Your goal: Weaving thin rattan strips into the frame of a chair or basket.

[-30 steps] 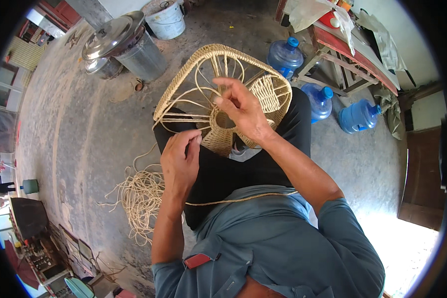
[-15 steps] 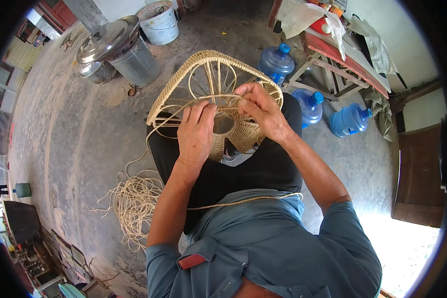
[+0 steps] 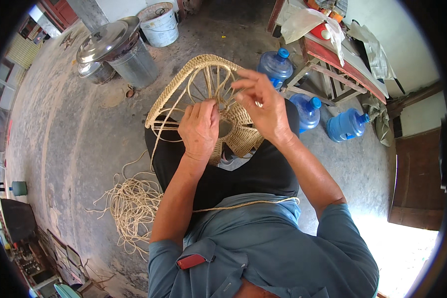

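A half-woven straw-coloured frame (image 3: pixel 171 88) with a thick wrapped rim and open struts rests across my lap. Its woven centre (image 3: pixel 241 141) has a round hole. My left hand (image 3: pixel 199 126) is closed, thumb against fingers, on the thin cord at the middle of the frame; the pinch itself is partly hidden. My right hand (image 3: pixel 264 105) is raised over the frame's right side, fingers spread, near the rim. A small pale spot shows by its curled fingers, too small to name. Cord (image 3: pixel 156 149) runs from the frame's left side toward a loose tangled cord pile (image 3: pixel 134 206) on the floor.
Several blue water bottles (image 3: pixel 346 124) stand or lie to the right, beside a red-edged wooden table (image 3: pixel 350 74). A metal bin (image 3: pixel 134 64) topped with a lidded pan and a white bucket (image 3: pixel 159 27) stand far left. Another cord length (image 3: pixel 243 204) lies across my waist.
My right hand has moved up and right, its pinch opening into spread fingers. The cord that stretched between both hands no longer spans them; a loop now hangs at the frame's left side.
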Available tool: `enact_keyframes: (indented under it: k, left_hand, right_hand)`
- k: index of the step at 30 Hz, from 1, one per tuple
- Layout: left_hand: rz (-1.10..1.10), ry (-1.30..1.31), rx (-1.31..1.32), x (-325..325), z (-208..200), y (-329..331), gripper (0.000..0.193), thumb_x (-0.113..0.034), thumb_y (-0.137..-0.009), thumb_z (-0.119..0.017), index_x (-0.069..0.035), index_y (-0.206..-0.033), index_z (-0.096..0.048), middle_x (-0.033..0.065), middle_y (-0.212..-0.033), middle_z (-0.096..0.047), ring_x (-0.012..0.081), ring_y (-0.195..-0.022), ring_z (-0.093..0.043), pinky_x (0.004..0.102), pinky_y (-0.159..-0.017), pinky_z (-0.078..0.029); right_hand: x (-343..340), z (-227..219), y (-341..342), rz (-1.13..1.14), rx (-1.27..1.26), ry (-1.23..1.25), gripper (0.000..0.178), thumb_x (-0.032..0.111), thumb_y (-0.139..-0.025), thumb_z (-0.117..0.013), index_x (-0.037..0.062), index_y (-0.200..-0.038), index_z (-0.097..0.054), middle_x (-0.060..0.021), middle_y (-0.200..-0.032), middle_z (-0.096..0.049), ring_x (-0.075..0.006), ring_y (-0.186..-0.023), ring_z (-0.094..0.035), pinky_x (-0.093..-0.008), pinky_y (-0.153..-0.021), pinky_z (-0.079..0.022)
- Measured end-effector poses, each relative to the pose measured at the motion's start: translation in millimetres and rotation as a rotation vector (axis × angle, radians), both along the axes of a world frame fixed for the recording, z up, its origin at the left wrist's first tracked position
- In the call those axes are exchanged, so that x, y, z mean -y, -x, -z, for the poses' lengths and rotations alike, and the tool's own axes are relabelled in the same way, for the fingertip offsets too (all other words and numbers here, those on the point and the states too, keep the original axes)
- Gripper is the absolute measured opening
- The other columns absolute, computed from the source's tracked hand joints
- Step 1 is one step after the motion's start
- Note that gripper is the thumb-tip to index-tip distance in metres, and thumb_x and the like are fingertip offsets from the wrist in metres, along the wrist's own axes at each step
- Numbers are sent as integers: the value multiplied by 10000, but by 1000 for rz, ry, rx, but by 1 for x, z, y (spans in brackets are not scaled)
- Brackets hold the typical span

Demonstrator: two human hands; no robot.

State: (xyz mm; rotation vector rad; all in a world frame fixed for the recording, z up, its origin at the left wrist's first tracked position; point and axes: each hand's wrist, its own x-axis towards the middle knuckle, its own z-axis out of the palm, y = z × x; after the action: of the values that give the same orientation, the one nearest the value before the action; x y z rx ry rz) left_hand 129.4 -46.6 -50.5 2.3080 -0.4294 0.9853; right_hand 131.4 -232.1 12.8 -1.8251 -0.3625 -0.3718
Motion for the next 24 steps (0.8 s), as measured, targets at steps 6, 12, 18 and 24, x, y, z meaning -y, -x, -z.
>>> enact_keyframes:
  k: [6,12,18,24]
  left_hand:
    - [37,-71,-66,3,-1,15,276,4,-918,-709,-69,-1184,-712,128,-998,-629,353,-939,-644,447,-821,-544]
    - [42,-54,-145,6,-1,19,263,39,-901,-683,-31,-1154,-705,140,-1051,-605,372,-976,-620,470,-863,-531]
    - [52,-42,-153,4,-6,19,246,60,-874,-678,-15,-1107,-696,143,-1043,-608,380,-988,-620,474,-881,-532]
    - [54,-29,-123,1,0,18,269,48,-870,-685,-52,-1119,-701,134,-1041,-629,372,-974,-626,463,-872,-530]
  right_hand:
    - [-10,18,5,12,91,533,836,-2,-958,-661,53,-1691,-263,-182,-1264,-764,-389,-810,-763,-480,-707,-614]
    - [-25,10,-21,-20,-77,522,953,-9,-975,-578,137,-1748,-40,-256,-1355,-711,-493,-957,-744,-539,-825,-612]
    - [-34,3,-20,-40,-132,515,975,1,-991,-582,156,-1752,8,-239,-1137,-746,-505,-946,-729,-546,-831,-589]
    - [-32,13,0,29,-13,449,809,57,-1000,-628,73,-1707,-234,-164,-946,-719,-353,-743,-705,-458,-675,-559]
